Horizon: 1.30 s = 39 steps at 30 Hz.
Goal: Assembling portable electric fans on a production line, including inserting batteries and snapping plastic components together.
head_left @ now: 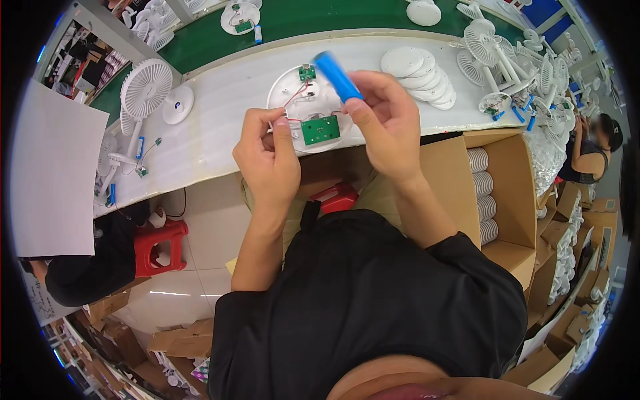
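My right hand [390,127] is closed around one end of a blue cylindrical battery [337,77], tilted and slightly blurred, above the far side of a round white fan base [275,87]. With thumb and fingertips together, my left hand [270,153] pinches thin red wires [292,100] at the base's left side. A small white piece, perhaps a connector, shows at those fingertips. A green circuit board [321,130] sits at the near side of the base, between my hands. Farther back on it is a smaller green board [307,73].
On the white worktable [220,107], a stack of white discs [420,73] lies to the right. White fans [145,87] stand at left, more at far right. Beyond runs a green conveyor [193,47]. An open carton [510,193] is by my right arm; a red stool [160,248] stands at left.
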Available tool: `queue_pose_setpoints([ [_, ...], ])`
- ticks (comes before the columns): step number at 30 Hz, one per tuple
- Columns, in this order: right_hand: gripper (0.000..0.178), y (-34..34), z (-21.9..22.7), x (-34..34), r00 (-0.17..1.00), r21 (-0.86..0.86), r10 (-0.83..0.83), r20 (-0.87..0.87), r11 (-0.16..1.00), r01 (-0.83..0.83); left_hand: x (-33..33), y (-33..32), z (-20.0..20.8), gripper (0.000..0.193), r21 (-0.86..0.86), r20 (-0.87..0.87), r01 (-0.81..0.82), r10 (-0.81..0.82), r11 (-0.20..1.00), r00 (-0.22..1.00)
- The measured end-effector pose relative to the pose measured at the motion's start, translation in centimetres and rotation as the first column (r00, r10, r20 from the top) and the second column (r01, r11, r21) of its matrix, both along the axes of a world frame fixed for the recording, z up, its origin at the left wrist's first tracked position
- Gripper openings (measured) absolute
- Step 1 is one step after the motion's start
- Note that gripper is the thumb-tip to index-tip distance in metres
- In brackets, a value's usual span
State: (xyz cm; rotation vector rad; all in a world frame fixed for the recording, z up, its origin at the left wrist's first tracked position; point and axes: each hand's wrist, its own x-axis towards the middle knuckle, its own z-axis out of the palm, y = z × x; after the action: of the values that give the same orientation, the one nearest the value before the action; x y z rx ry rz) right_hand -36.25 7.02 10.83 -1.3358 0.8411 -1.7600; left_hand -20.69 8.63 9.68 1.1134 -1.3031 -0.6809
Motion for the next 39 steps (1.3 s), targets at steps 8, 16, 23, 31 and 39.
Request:
queue_pose_setpoints([
  [8,0.023,-1.3,0.1,-1.2,0.907,0.04,0.061,-0.417,0.998,-0.048,0.6,-0.6,-0.5,0.007,-0.074,-0.097,0.033,-0.04,0.997,0.995],
  [16,0.027,-2.0,-1.1,-0.2,0.905,0.048,0.075,-0.418,0.997,-0.061,1.2,-0.4,0.1,0.011,0.03,-0.134,-0.023,0.026,0.999,0.991],
  [23,0.031,-2.4,-1.2,-0.8,0.928,0.204,0.321,-0.188,0.937,-0.283,2.1,-0.5,0.5,0.017,0.027,-0.161,0.104,-0.099,0.994,0.982],
  [31,0.03,-3.0,-0.6,-1.7,0.875,0.199,0.402,-0.271,0.913,-0.357,5.0,-0.3,1.0,0.017,0.143,-0.109,0.138,-0.123,0.98,0.986],
  [39,0.035,-14.1,-9.5,-12.8,-0.087,-0.318,-0.389,-0.917,0.582,0.749,5.5,0.0,0.6,0.013,0.164,-0.229,0.073,-0.034,0.984,0.973],
])
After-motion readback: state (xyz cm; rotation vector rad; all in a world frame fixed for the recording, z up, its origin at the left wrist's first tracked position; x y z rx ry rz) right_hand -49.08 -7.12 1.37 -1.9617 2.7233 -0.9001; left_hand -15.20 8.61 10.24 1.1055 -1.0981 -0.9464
